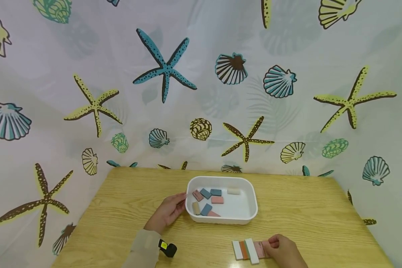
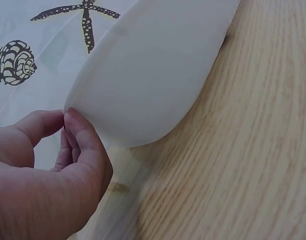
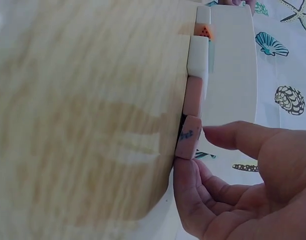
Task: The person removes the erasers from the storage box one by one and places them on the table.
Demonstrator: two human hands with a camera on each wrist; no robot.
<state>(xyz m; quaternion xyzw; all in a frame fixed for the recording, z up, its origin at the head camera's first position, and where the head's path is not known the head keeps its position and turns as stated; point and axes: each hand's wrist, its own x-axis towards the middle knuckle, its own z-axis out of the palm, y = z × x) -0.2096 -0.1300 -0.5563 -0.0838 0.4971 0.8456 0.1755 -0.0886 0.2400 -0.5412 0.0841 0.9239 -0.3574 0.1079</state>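
The right hand (image 1: pixel 283 252) pinches a pink, flat rectangular block (image 3: pixel 188 138) between thumb and fingers; the block forms the right end of a row. The row extends leftward from this hand: second pink block (image 3: pixel 193 95), white rectangular slab (image 1: pixel 252 251), orange strip (image 1: pixel 243 249), white end block (image 1: pixel 237 250). The slab's long axis points away from the person, far end angled left. The hand covers part of the held block.

The left hand (image 1: pixel 169 211) extends forward, thumb and index finger gripping the left rim of a white plastic tray (image 1: pixel 238 209), long axis left to right.

The head view shows coloured blocks (image 1: pixel 216 192) inside; the left wrist view, only the outer wall. The right wrist view alone reveals a dark marking on the held block.
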